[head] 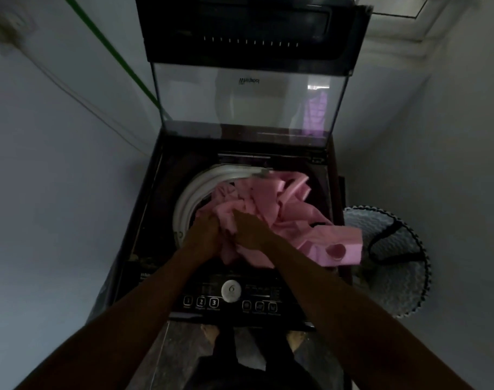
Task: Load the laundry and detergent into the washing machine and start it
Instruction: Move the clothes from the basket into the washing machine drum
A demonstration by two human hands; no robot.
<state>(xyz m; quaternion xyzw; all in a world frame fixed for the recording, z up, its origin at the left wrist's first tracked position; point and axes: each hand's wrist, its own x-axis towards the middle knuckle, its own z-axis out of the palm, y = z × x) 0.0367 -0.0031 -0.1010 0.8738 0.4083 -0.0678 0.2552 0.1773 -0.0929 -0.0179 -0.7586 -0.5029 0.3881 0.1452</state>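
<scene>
Left hand [205, 230] is curled into the near-left edge of the pink garment [279, 218], grasping the cloth. Right hand [250, 228] sits just beside it, touching it, fingers likewise closed round a fold of the same garment. Both forearms reach in from the near side over the control panel [231, 301].

The pink garment lies bunched over the mouth of the washing machine [144, 220], partly inside the drum opening and partly draped over the right rim. Its long axis runs from the hands at centre out to the near right, where a buttoned cuff [338, 250] points right and hangs past the machine's edge. Crumpled folds rise toward the far right of the opening.

The white drum ring [189, 198] is exposed on the far-left side of the opening. The glass lid [248, 99] stands raised at the far side, tilted back. A round dial [231, 290] sits at the middle of the control panel, with numbered buttons to its left.

A pale laundry basket [395, 263] with a dark-trimmed rim stands on the floor just right of the machine. A green line [113, 54] runs diagonally along the left wall.
</scene>
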